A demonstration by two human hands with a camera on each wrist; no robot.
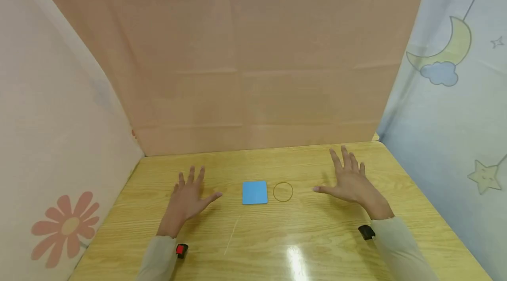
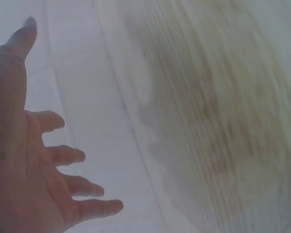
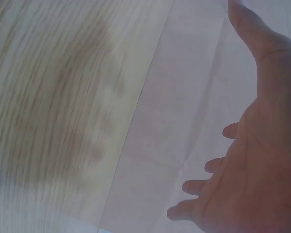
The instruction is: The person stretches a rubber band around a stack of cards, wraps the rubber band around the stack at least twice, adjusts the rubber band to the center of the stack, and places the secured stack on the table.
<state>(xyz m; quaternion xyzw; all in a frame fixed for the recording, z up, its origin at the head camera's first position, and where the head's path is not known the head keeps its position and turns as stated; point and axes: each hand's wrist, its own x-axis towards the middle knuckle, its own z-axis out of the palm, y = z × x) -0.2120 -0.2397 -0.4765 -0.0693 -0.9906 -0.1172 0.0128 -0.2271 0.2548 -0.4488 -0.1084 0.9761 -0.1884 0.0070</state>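
Note:
A flat blue square with rounded corners (image 1: 255, 192) lies near the middle of the wooden table. Just to its right is a thin yellowish ring, like a rubber band (image 1: 292, 192). My left hand (image 1: 187, 200) is held out left of the blue square, fingers spread and thumb pointing toward it. On the other side, my right hand (image 1: 350, 183) is spread in the same way, its thumb toward the ring. Both palms hold nothing. In the left wrist view the left hand (image 2: 36, 160) shows extended fingers, and the right wrist view shows the right hand (image 3: 262, 160) likewise.
The wood-grain table (image 1: 198, 245) meets a creased tan cloth (image 1: 237, 74) at its back edge. A pale curtain with a flower (image 1: 69, 227) hangs at the left, and one with a moon (image 1: 455, 47) at the right. Light glares off the table front.

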